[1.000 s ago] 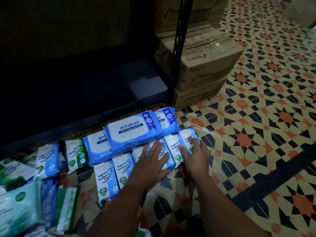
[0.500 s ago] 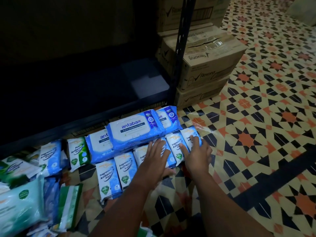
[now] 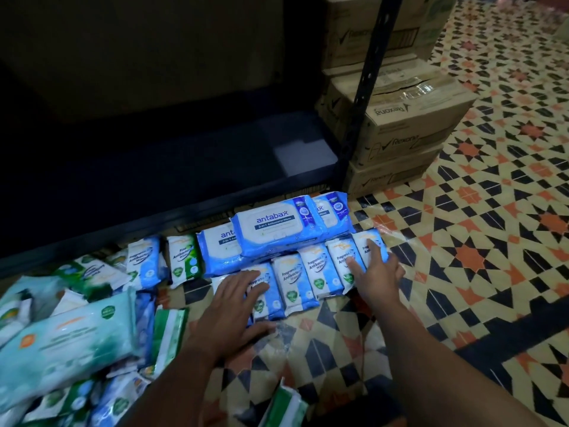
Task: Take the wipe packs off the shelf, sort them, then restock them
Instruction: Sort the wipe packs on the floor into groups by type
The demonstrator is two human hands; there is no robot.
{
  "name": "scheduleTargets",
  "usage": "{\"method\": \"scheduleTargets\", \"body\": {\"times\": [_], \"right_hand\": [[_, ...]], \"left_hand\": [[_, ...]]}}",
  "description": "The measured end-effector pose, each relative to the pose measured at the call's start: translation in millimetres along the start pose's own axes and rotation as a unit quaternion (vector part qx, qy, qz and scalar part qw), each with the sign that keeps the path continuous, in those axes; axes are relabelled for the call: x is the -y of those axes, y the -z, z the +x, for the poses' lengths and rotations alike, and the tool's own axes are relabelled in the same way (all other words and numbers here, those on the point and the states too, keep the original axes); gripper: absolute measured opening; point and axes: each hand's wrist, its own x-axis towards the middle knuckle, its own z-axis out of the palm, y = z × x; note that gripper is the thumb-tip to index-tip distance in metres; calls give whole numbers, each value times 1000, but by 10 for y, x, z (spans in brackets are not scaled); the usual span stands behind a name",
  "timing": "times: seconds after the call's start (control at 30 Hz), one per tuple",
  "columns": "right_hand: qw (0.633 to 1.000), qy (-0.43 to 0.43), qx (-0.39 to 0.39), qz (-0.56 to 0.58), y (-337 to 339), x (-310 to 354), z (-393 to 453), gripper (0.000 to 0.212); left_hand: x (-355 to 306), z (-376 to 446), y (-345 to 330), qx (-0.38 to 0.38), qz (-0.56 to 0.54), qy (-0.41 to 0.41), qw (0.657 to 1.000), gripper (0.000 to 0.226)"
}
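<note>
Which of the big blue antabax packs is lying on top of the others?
The middle antabax pack, the one whose whole label shows. It overlaps the left pack, where only "anta" is readable, and the right pack by the shelf post.

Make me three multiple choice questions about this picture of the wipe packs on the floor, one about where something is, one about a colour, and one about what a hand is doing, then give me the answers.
1. Where does the top antabax pack lie?
A. On the dark shelf
B. On other packs, on the floor before the shelf
C. On the cardboard boxes

2. What colour is the Pine wipes pack, left of the antabax packs?
A. Green and white
B. Red
C. Black

3. What is the right hand doing?
A. Lifting a box
B. Hanging idle off the floor
C. Resting with straight fingers on the right end of the row of Fragrance wipes packs

Answers: B, it sits on a stack over the tiled floor; A, its wrapper is green with a white face; C, the fingers lie flat on the end packs.
</note>
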Motion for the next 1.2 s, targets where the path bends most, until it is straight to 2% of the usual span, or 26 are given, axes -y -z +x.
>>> {"method": "scheduleTargets", "body": {"times": [0.17, 0.33, 0.47, 0.57, 0.67, 0.77, 0.87, 0.97, 1.1, 1.2], "right_hand": [[1000, 5, -9, 0, -71, -16, -21, 66], [1000, 15, -26, -8, -136, -55, 9, 65], [1000, 3, -13, -10, -114, -48, 40, 67], [998, -9, -2, -65, -78, 22, 11, 69], [989, 5, 3, -146, -111, 159, -207, 72], [980, 57, 4, -190, -216, 329, -587, 70], [969, 138, 8, -206, -398, 458, -995, 59], [954, 202, 31, -218, -519, 609, -1394, 48], [925, 273, 86, -251, -694, 799, -1870, 32], [894, 319, 156, -274, -888, 904, -2147, 26]], "left_hand": [[-90, 93, -147, 7, -34, 44, 998, 71], [-69, 144, -202, -4, -43, 39, 998, 70], [-78, 136, -142, 27, -57, 44, 997, 76], [-50, 59, -36, 38, -42, 42, 998, 80], [16, -153, 116, 23, -21, 61, 998, 67], [81, -489, 295, 6, -26, 101, 995, 51], [142, -903, 441, -42, -33, 141, 989, 36], [193, -1299, 616, -60, -43, 217, 973, 21], [146, -1680, 738, -59, -40, 213, 975, 19], [117, -1961, 752, -61, -34, 245, 967, 20]]}}
